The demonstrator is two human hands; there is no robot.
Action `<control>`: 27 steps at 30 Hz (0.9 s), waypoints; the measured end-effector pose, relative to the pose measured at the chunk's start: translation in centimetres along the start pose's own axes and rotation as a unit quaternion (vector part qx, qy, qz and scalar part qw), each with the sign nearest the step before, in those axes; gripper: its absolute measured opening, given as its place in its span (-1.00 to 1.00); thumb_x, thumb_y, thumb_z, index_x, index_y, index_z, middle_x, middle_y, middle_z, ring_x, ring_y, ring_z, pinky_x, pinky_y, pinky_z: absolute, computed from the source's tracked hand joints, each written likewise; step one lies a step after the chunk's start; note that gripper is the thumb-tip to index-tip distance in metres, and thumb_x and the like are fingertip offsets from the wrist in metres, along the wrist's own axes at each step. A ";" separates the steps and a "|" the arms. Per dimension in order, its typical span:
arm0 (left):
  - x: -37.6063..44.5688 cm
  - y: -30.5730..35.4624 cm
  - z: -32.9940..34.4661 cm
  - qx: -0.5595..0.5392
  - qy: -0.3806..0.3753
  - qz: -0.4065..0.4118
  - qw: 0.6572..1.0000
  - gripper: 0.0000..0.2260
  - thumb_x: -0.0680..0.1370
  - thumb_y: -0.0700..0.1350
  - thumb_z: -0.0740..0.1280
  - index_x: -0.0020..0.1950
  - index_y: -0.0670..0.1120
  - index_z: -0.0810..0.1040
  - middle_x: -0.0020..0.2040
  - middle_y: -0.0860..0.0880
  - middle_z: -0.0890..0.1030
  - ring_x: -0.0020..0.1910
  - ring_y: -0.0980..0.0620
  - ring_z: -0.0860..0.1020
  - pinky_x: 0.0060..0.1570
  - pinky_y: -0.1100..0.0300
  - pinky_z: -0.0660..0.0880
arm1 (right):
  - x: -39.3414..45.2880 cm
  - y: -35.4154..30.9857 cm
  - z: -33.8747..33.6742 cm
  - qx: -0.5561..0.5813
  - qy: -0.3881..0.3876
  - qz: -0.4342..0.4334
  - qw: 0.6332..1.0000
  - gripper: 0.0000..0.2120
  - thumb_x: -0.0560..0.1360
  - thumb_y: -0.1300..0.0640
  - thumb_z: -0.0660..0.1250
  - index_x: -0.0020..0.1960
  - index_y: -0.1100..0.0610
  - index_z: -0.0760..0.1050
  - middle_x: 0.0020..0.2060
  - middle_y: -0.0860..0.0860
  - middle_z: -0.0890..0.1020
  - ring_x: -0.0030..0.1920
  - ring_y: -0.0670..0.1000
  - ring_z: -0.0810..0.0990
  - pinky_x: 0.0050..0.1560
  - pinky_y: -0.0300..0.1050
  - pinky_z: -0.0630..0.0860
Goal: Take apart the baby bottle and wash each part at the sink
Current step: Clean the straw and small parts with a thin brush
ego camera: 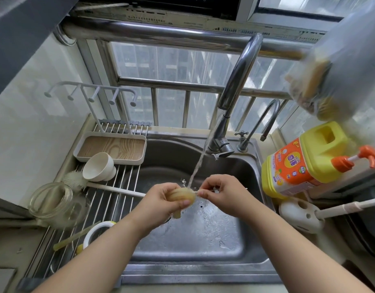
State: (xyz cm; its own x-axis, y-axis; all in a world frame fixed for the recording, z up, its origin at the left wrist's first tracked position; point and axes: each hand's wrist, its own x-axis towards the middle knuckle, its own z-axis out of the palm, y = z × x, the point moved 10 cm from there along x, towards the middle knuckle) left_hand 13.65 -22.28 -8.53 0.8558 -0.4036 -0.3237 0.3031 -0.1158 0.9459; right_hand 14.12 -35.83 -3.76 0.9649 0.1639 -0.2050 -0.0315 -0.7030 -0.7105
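Here, a yellowish silicone teat (182, 196) is gripped in the curled fingers of the left hand (163, 200) above the sink (203, 240), just under the tap (235, 85) stream. A thin brush stick (205, 190) is pinched by the right hand (221, 192), its tip touching the teat. Left of the sink, a glass bottle (53, 203), long brush (76, 181) and ring (95, 230) are laid on the rack (110, 187). A detergent jug (305, 159) is seen right of the sink.

Left hand (163, 199) grips a nipple (183, 197) under running water while right hand (221, 192) pinches a thin brush (205, 190).
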 end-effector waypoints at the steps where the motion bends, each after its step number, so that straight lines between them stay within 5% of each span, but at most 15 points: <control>1: 0.0 0.0 0.0 -0.003 0.001 0.003 1.000 -0.89 0.41 -0.22 0.48 -0.09 -0.16 0.62 -0.24 -0.23 0.57 -0.24 -0.10 0.50 -0.15 -0.02 0.37 | -0.1 0.2 0.0 0.011 0.001 0.004 1.000 -0.91 0.47 0.08 0.42 -0.22 0.00 0.58 -0.33 -0.16 0.55 -0.27 -0.20 0.49 -0.22 -0.36 0.39; 8: -0.7 0.1 -0.4 -0.067 0.006 -0.004 0.998 -0.80 0.38 -0.22 0.48 -0.08 -0.29 0.57 -0.28 -0.14 0.51 -0.28 -0.03 0.46 -0.26 0.22 0.41 | 0.1 0.0 0.2 0.025 -0.002 -0.003 1.000 -0.90 0.47 0.08 0.42 -0.23 -0.02 0.57 -0.33 -0.15 0.56 -0.28 -0.19 0.49 -0.21 -0.34 0.38; 11: -0.9 -0.5 -0.2 -0.061 -0.003 -0.029 0.998 -0.71 0.34 -0.12 0.52 -0.02 -0.20 0.59 -0.22 -0.13 0.56 -0.21 -0.06 0.48 -0.16 0.11 0.39 | 0.1 -0.4 0.7 0.026 -0.008 -0.011 1.000 -0.88 0.47 0.09 0.41 -0.24 -0.04 0.56 -0.33 -0.15 0.55 -0.28 -0.19 0.48 -0.20 -0.32 0.40; 17: -0.7 -0.4 -0.3 0.027 0.003 -0.035 0.999 -0.94 0.45 -0.26 0.44 -0.12 -0.16 0.60 -0.29 -0.04 0.60 -0.24 0.01 0.53 -0.15 0.10 0.44 | 0.2 -0.5 1.3 -0.023 -0.004 -0.014 1.000 -0.93 0.48 0.09 0.40 -0.15 0.08 0.62 -0.32 -0.17 0.52 -0.25 -0.18 0.47 -0.17 -0.32 0.42; 22: -1.1 -0.5 0.1 -0.086 0.008 -0.049 0.995 -0.85 0.48 -0.27 0.38 0.03 -0.24 0.57 -0.20 -0.08 0.63 -0.23 0.07 0.61 -0.23 0.28 0.53 | 0.0 -0.4 0.4 0.003 0.031 -0.002 1.000 -0.92 0.47 0.11 0.41 -0.20 0.05 0.60 -0.36 -0.16 0.53 -0.31 -0.20 0.46 -0.25 -0.41 0.38; 27: -1.0 -1.7 -0.1 -0.153 0.025 -0.104 0.982 -0.80 0.52 -0.23 0.32 0.13 -0.21 0.55 -0.03 -0.19 0.65 -0.13 -0.03 0.63 -0.24 0.19 0.56 | -1.1 1.0 0.7 0.011 0.028 0.013 0.999 -0.88 0.47 0.08 0.41 -0.25 -0.02 0.56 -0.36 -0.11 0.56 -0.33 -0.18 0.45 -0.25 -0.33 0.39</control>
State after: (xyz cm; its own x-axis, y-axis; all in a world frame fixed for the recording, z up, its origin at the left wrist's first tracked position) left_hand 12.37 -21.57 -9.83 0.7795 -0.3534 -0.5172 0.5786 0.0896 0.8107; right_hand 12.88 -36.23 -4.70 0.9770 0.1063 -0.1851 -0.0614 -0.6905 -0.7208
